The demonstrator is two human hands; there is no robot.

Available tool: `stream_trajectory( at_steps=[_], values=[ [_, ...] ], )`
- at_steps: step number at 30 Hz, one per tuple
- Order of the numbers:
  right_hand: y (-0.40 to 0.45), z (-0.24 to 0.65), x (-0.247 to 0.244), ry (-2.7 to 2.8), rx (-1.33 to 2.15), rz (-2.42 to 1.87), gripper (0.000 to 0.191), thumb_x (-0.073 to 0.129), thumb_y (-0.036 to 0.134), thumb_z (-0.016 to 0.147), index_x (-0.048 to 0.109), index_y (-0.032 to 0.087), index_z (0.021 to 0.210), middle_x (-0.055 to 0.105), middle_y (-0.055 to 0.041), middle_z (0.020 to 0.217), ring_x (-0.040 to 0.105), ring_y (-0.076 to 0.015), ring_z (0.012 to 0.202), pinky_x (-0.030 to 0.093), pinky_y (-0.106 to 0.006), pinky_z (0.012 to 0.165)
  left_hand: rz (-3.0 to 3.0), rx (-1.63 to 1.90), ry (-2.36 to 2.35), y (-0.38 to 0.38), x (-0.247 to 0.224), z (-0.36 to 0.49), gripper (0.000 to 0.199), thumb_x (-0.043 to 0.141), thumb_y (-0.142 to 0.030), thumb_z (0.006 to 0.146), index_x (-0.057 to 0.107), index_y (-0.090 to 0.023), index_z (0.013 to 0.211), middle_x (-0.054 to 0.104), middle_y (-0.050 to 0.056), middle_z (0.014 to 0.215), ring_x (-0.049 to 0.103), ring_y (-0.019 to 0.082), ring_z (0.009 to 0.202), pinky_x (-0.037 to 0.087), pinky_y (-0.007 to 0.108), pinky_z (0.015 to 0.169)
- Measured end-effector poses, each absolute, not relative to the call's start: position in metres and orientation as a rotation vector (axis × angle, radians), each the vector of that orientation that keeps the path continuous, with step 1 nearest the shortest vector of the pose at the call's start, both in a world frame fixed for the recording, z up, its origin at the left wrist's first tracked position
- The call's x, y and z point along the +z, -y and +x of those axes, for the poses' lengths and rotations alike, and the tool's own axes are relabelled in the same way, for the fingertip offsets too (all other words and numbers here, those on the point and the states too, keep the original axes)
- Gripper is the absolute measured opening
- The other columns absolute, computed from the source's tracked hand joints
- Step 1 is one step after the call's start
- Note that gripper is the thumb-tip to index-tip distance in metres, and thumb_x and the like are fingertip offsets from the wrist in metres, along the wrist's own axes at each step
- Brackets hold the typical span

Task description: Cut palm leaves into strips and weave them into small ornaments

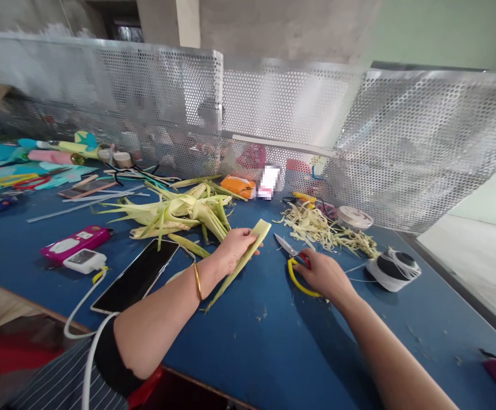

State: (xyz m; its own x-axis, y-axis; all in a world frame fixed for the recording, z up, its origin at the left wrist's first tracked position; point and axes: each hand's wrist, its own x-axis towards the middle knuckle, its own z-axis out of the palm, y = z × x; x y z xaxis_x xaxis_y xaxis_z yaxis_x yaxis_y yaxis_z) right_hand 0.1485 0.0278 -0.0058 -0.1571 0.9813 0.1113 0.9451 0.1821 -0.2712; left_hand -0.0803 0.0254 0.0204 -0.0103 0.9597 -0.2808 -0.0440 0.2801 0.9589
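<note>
Left hand [233, 249] pinches a long, flat, pale-green corn husk strip [240, 266], mid-frame, tapering toward lower left. Right hand [325, 274] grips metal-bladed scissors [287, 245], yellow-and-red handles, right of centre. Leafy husk pile [177, 206] upper middle; curly shredded trimmings [316, 226] to its right. Orange pack [237, 185], upper middle: print too blurred to read.

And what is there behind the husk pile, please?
Behind the husk pile stands a perforated metal screen; an orange packet lies behind its right end. Whatever the husks cover cannot be seen.
</note>
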Motion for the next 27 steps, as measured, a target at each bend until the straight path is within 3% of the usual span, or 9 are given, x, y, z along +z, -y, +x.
stream_trajectory(
  at_steps=[2, 4, 9, 12, 16, 19, 22, 24, 27],
  values=[
    [-0.022, 0.143, 0.0, 2.219, 0.135, -1.833, 0.026, 0.053, 0.034, 0.088, 0.074, 0.018, 0.092, 0.071, -0.0125, 0.088, 0.065, -0.0245, 0.078, 0.04, -0.031, 0.065, 1.144, 0.997, -1.301, -0.022, 0.017, -0.077, 0.015, 0.059, -0.026, 0.085, 0.064, -0.016, 0.075, 0.065, 0.0, 0.067, 0.052, 0.008, 0.046, 0.036, 0.02, 0.044],
    [-0.018, 0.141, 0.008, 2.067, 0.272, -1.747, 0.035, 0.046, 0.04, 0.092, 0.073, 0.019, 0.084, 0.071, -0.0106, 0.087, 0.064, -0.0229, 0.078, 0.041, -0.03, 0.065, 1.381, 0.933, -1.284, -0.018, 0.012, -0.075, 0.015, 0.06, -0.029, 0.083, 0.065, -0.017, 0.074, 0.065, -0.001, 0.064, 0.054, 0.01, 0.047, 0.037, 0.021, 0.047],
    [-0.008, 0.135, 0.019, 1.937, 0.889, -1.346, 0.035, 0.052, 0.046, 0.085, 0.069, 0.02, 0.102, 0.068, -0.003, 0.078, 0.06, -0.0182, 0.069, 0.043, -0.027, 0.06, 1.876, 0.778, -1.298, -0.011, 0.006, -0.072, 0.011, 0.065, -0.029, 0.075, 0.067, -0.021, 0.081, 0.066, -0.002, 0.062, 0.058, 0.014, 0.053, 0.035, 0.023, 0.05],
    [-0.001, 0.128, 0.016, 2.279, 0.767, -1.314, 0.019, 0.052, 0.03, 0.084, 0.069, 0.021, 0.085, 0.064, -0.0003, 0.068, 0.056, -0.0151, 0.063, 0.037, -0.024, 0.059, 2.017, 0.669, -1.316, -0.01, 0.009, -0.073, 0.019, 0.069, -0.026, 0.071, 0.067, -0.022, 0.089, 0.068, -0.002, 0.066, 0.06, 0.015, 0.057, 0.034, 0.023, 0.052],
    [0.005, 0.119, 0.008, 2.453, 0.446, -1.323, 0.016, 0.049, 0.024, 0.085, 0.064, 0.021, 0.079, 0.063, -0.0015, 0.067, 0.053, -0.0145, 0.062, 0.03, -0.025, 0.057, 2.22, 0.578, -1.371, -0.011, 0.012, -0.074, 0.012, 0.07, -0.025, 0.073, 0.069, -0.025, 0.084, 0.07, 0.0, 0.071, 0.064, 0.019, 0.068, 0.039, 0.025, 0.061],
    [0.002, 0.12, 0.005, 2.219, 0.404, -1.409, 0.021, 0.049, 0.028, 0.085, 0.059, 0.021, 0.068, 0.058, -0.0007, 0.058, 0.048, -0.0137, 0.055, 0.028, -0.025, 0.054, 2.305, 0.975, -1.493, -0.008, 0.015, -0.072, 0.021, 0.074, -0.028, 0.074, 0.069, -0.025, 0.094, 0.072, 0.005, 0.096, 0.064, 0.024, 0.096, 0.044, 0.031, 0.085],
    [-0.006, 0.125, 0.005, 1.768, 0.661, -1.479, 0.028, 0.051, 0.039, 0.085, 0.056, 0.021, 0.064, 0.05, 0.0026, 0.047, 0.043, -0.0125, 0.045, 0.03, -0.024, 0.048, 2.112, 1.581, -1.538, -0.003, 0.018, -0.069, 0.02, 0.067, -0.032, 0.083, 0.064, -0.022, 0.1, 0.066, 0.008, 0.114, 0.056, 0.023, 0.114, 0.037, 0.034, 0.103],
    [-0.009, 0.126, 0.004, 1.577, 0.789, -1.449, 0.03, 0.054, 0.045, 0.084, 0.059, 0.021, 0.066, 0.048, 0.0038, 0.044, 0.043, -0.0124, 0.041, 0.031, -0.024, 0.045, 1.821, 1.749, -1.547, 0.0, 0.017, -0.065, 0.017, 0.063, -0.035, 0.086, 0.061, -0.02, 0.094, 0.066, 0.009, 0.106, 0.059, 0.021, 0.105, 0.042, 0.033, 0.097],
    [-0.003, 0.117, 0.001, 1.558, 0.766, -1.423, 0.03, 0.056, 0.047, 0.084, 0.06, 0.021, 0.069, 0.05, 0.0042, 0.045, 0.045, -0.0127, 0.042, 0.032, -0.024, 0.046, 1.485, 1.462, -1.34, -0.001, 0.008, -0.057, 0.034, 0.074, -0.042, 0.074, 0.059, -0.018, 0.092, 0.066, 0.005, 0.087, 0.061, 0.017, 0.079, 0.049, 0.029, 0.076]
  ],
)
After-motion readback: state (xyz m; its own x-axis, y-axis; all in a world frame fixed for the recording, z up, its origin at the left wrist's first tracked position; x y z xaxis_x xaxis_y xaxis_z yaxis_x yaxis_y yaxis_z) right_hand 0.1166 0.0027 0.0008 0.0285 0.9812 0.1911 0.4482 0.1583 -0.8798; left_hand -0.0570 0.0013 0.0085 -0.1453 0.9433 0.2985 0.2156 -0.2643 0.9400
